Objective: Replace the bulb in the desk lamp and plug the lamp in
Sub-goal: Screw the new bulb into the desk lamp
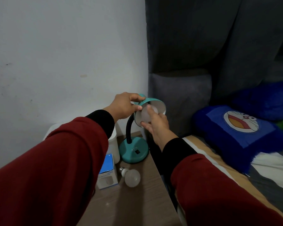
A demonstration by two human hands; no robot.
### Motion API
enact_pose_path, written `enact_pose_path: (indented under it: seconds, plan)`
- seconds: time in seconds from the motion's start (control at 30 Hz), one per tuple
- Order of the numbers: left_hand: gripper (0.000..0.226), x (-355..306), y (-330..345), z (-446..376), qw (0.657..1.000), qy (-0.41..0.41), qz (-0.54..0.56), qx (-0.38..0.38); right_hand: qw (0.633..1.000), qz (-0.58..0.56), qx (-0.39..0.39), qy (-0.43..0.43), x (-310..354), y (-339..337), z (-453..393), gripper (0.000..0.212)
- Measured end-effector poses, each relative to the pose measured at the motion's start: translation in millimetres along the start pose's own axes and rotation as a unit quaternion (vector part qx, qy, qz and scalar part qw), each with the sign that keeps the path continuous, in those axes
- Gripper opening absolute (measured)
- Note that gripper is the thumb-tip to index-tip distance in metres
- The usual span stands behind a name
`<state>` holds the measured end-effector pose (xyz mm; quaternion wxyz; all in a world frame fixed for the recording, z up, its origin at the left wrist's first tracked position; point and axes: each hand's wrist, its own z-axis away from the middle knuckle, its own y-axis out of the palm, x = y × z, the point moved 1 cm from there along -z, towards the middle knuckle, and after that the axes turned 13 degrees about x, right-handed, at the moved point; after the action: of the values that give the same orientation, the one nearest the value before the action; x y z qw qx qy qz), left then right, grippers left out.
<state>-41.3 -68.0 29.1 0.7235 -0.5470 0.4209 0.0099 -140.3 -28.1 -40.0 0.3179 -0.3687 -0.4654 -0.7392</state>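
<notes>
A teal desk lamp stands on the bedside table, with a round base (134, 152) and a black bendy neck (129, 128). My left hand (123, 106) grips the back of the teal shade (151, 101) from above. The fingers of my right hand (155, 122) are closed around a white bulb (146, 114) that sits inside the shade's open mouth. A second white bulb (131, 177) lies loose on the table in front of the base. The lamp's cord and plug are out of sight.
A blue and white bulb box (107, 172) lies left of the loose bulb, beside a white cylinder (113, 146). The wooden table (137, 201) meets a bed (219, 160) on its right. A blue cartoon cushion (238, 132) and a grey headboard (180, 98) stand close by.
</notes>
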Motion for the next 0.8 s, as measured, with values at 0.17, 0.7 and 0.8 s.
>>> enact_pose_path:
  seconds: [0.17,0.7,0.8]
  plan:
    - [0.041,-2,0,1,1.0,0.005,-0.018,-0.001,0.999,0.039,-0.006,-0.012,-3,-3,-2,0.053]
    - [0.044,1,2,4,1.0,-0.003,-0.03,0.0,0.973,0.233,0.009,0.003,4,-14,-6,0.067]
    - [0.054,5,2,8,0.999,-0.011,-0.033,0.008,0.936,0.352,0.003,0.017,10,-17,0,0.077]
